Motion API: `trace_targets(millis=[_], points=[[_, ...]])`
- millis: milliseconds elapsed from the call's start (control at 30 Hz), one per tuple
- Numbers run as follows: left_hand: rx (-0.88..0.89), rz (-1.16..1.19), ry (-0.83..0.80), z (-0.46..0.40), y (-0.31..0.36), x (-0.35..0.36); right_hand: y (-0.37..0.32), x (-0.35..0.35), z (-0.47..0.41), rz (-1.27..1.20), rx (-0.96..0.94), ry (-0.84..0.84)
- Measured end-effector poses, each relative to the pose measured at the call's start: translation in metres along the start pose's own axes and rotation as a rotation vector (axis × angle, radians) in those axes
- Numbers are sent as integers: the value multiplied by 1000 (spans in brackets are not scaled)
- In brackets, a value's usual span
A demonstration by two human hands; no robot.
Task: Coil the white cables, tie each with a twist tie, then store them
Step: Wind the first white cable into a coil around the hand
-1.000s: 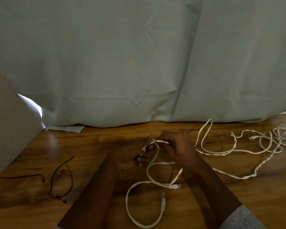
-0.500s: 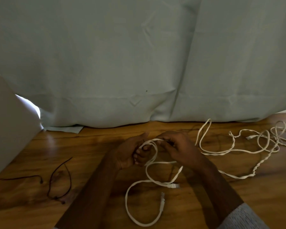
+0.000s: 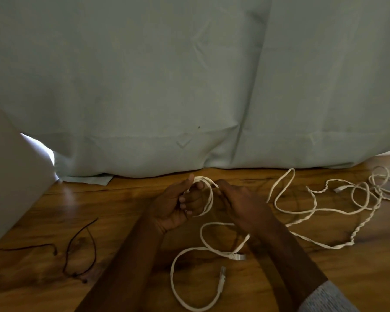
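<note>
While the left hand (image 3: 176,206) cups a small loop of white cable (image 3: 208,199), thumb on top and fingers curled through it, the right hand (image 3: 239,203) pinches the same cable at the top of the loop, just beside the left thumb, as if to lay on another turn. Both hands hover over the wooden floor (image 3: 122,221), just in front of the curtain (image 3: 189,86) hem. From where I stand, the coiling looks barely begun: only a turn or two sits in the left hand, and most of that cable lies loose on the floor nearer the person than the hands, in a wide curve ending in a plug (image 3: 222,280), with a second plug (image 3: 236,257) close by it. Right of the hands, more white cable (image 3: 324,208) sprawls in tangled loops, partly twisted on itself; whether it is the same run or a separate one I cannot tell. Left of the hands, two thin dark ties (image 3: 77,251) lie untouched on the floor. So nothing is tied yet, nothing is stored, and no box or drawer for storing shows anywhere. I judge the rest to be finishing this coil, tying it, doing the tangled lot likewise, then putting them away.
</note>
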State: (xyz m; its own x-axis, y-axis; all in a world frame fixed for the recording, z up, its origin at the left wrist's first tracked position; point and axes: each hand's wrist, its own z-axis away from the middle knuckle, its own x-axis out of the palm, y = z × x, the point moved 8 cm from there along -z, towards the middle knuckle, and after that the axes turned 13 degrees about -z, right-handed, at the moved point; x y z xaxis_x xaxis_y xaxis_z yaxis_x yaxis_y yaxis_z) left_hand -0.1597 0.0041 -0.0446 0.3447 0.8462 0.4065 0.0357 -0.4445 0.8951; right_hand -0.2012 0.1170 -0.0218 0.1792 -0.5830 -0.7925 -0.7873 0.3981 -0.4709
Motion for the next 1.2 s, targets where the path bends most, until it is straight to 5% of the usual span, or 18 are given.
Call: trace_targets(millis=[133,533,767,900,1033,1200], points=[[95,-13,19,-9,14,10,10,11,0,74,76,-102],[403,105,690,1,43,-49,-4,37,6,290,40,-378],[487,6,874,9,43,-53,-31,40,4,258,-82,-435],[505,-139,899,7,43,-40,-39,47,4,225,-148,-461],[430,-535,910,6,39,-26,-50,44,6,104,-258,-418],[240,-774,598,1,12,-6,-62,27,10,-58,-337,-289]])
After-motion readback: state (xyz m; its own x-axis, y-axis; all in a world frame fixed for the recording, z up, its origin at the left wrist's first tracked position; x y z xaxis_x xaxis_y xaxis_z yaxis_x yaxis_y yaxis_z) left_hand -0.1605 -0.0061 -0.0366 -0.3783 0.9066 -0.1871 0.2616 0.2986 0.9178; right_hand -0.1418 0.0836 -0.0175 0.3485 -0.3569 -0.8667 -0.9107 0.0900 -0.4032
